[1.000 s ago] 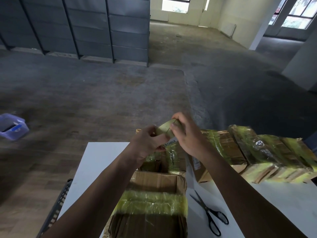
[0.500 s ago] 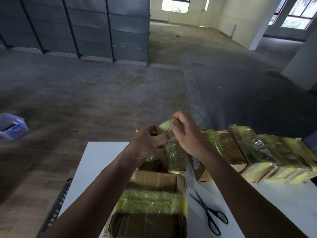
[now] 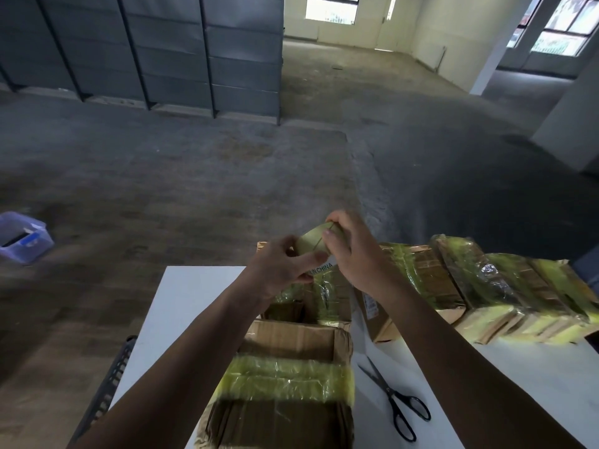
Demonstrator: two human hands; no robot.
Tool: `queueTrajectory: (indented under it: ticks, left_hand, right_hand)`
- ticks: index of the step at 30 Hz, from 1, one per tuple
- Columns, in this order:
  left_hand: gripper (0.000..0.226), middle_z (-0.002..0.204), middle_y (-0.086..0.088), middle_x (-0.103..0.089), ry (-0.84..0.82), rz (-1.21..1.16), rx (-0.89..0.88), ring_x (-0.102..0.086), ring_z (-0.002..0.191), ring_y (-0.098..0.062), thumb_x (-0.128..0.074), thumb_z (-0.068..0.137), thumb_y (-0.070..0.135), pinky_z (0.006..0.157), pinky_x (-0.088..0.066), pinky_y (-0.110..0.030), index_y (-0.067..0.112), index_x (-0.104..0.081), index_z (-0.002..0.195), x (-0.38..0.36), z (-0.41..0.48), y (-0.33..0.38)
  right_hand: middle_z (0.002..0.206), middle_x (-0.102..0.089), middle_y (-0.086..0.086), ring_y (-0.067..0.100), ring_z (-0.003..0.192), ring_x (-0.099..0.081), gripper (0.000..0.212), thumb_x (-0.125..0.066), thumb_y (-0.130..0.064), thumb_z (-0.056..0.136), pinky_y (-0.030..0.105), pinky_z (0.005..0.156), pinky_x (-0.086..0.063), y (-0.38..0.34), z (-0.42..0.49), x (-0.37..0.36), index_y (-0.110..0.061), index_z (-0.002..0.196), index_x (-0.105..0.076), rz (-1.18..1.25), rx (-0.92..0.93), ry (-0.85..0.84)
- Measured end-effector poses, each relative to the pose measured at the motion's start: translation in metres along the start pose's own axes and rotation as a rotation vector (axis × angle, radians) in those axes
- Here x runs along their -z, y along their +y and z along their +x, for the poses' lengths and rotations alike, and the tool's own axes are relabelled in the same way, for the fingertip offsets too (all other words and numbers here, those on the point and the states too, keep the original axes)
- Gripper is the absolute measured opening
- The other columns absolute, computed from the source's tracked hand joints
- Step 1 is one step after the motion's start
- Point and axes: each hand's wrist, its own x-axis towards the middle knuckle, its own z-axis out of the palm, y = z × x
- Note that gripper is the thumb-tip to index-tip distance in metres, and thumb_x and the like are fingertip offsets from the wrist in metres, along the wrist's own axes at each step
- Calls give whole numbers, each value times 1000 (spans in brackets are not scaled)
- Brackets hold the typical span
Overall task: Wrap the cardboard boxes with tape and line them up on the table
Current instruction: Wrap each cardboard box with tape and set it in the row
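Tape roll (image 3: pixel 312 241), yellowish, is held up over the far boxes. The left hand (image 3: pixel 278 270) grips its side, and the right hand (image 3: pixel 353 254) pinches at its rim with thumb and fingertips, seemingly picking for the free end. It would be best to brace the roll firmly and lift the end across its full width so it does not split. Nearest lies a cardboard box (image 3: pixel 288 384) with one tape band on the white table (image 3: pixel 181 303). Wrapped boxes (image 3: pixel 486 286) stand in a row to the right, with scissors (image 3: pixel 398 403) near. A translucent tub (image 3: pixel 22 238) on the floor holds something dark and blue; I cannot tell what.

White table (image 3: pixel 181 306): taped boxes (image 3: pixel 479 286), scissors (image 3: pixel 397 401).
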Motion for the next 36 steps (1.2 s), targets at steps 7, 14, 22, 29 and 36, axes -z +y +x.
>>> queueTrajectory:
  ticks: [7, 14, 22, 29, 36]
  left_hand:
    - [11, 96, -11, -63, -2, 30, -21, -67, 86, -19, -67, 85, 8, 71, -57, -25, 11, -61, 94, 1, -1, -1]
    - [8, 94, -13, -65, 5, 116, -52, -70, 81, -19, -64, 87, 9, 80, -60, -37, 13, -61, 94, 4, -1, -5]
    - [58, 89, -8, -64, -19, 59, -21, -68, 72, -8, -87, 60, 47, 72, -58, -29, 10, -63, 98, 0, -3, 0]
    - [27, 96, -12, -67, -78, -68, 53, -70, 86, -20, -78, 78, 15, 73, -56, -29, 10, -65, 101, 6, -2, -4]
    - [36, 84, -2, -67, 226, 267, -142, -69, 72, -14, -82, 75, 23, 64, -57, -29, 19, -59, 103, 0, -3, -3]
  right_hand:
    - [97, -46, 0, 10, 83, -45, 13, -49, -24, 99, 23, 68, -35, 0, 0, -1, -13, 104, -51, -47, 6, -2]
    - [94, -51, 3, 18, 84, -50, 16, -50, -21, 98, 34, 72, -42, -1, -4, -1, -7, 105, -54, -88, 10, 23]
    - [92, -49, 2, 19, 83, -50, 12, -49, -19, 99, 33, 72, -42, -2, -3, 0, -8, 102, -53, -39, -28, 12]
    - [93, -50, 3, 18, 86, -50, 12, -49, -22, 98, 25, 70, -37, 4, -8, -2, -10, 102, -53, -16, -73, 6]
    - [104, -41, -2, 23, 99, -51, 30, -41, -45, 90, 44, 83, -49, 0, -12, -8, -21, 106, -47, -124, -209, 99]
